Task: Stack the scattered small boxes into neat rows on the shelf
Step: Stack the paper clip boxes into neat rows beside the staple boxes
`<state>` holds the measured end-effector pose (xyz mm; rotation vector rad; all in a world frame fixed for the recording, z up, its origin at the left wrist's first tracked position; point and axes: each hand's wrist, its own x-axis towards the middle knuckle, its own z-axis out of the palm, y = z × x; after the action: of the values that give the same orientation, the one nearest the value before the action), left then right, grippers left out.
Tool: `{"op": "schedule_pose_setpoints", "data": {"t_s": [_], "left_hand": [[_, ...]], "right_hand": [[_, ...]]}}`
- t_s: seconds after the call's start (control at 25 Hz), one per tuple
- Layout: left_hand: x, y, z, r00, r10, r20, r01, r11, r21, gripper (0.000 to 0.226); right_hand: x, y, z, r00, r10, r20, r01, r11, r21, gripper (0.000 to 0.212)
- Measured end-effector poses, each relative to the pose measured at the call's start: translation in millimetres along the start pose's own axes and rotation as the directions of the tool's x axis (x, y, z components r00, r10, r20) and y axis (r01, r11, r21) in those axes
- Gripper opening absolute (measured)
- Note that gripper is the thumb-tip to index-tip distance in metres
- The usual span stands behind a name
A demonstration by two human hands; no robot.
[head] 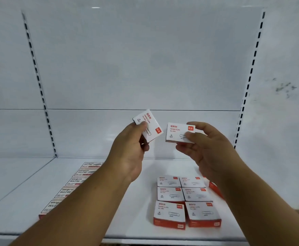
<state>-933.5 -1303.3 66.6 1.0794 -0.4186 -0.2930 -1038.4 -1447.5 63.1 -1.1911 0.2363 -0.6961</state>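
My left hand (130, 148) holds a small white-and-red paper clip box (149, 124) tilted in the air above the shelf. My right hand (207, 148) pinches a second paper clip box (178, 131), held almost level, close beside the first without touching it. Below them, several matching paper clip boxes (186, 201) lie on the white shelf (136, 219) in two neat columns. One red-sided box (215, 189) lies partly hidden behind my right forearm.
A column of several white staple boxes (74, 181) runs front to back on the shelf's left, partly covered by my left forearm. Slotted uprights (38, 86) (249, 80) frame the white back panel. The shelf's front edge (162, 239) is near the bottom.
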Motion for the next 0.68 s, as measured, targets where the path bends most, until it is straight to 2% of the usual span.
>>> {"op": "schedule_pose_setpoints", "data": {"t_s": [0.08,0.24,0.32,0.4,0.52,0.6,0.68], "left_hand": [[-2,1,-9,0.998,0.039,0.045,-0.042,0.997,0.065,0.015],[-7,3,-17,0.992,0.045,0.114,-0.055,0.995,0.087,0.05],[-6,2,-18,0.99,0.054,0.133,-0.074,0.986,0.15,0.049],[0,-2,-20,0.987,0.03,0.159,-0.076,0.953,0.292,0.036],[17,-14,-17,0.973,-0.126,0.194,-0.023,0.782,0.623,0.018],[27,-28,-13,0.948,-0.239,0.212,0.002,0.669,0.744,0.014],[35,-43,-10,0.935,-0.29,0.202,0.001,0.572,0.82,0.014]], "right_hand": [[-4,3,3,0.999,-0.01,-0.032,0.009,1.0,-0.03,0.019],[-14,9,3,0.995,-0.066,-0.072,0.058,0.993,-0.107,0.023],[-14,12,-1,0.989,-0.101,-0.109,0.084,0.984,-0.157,0.023],[-10,13,-8,0.982,-0.136,-0.128,0.094,0.951,-0.294,0.019],[3,16,-29,0.984,-0.12,-0.133,0.011,0.781,-0.625,0.015],[13,21,-43,0.99,-0.063,-0.126,-0.064,0.595,-0.801,0.016],[23,30,-52,0.996,0.013,-0.092,-0.088,0.428,-0.9,0.014]]}}
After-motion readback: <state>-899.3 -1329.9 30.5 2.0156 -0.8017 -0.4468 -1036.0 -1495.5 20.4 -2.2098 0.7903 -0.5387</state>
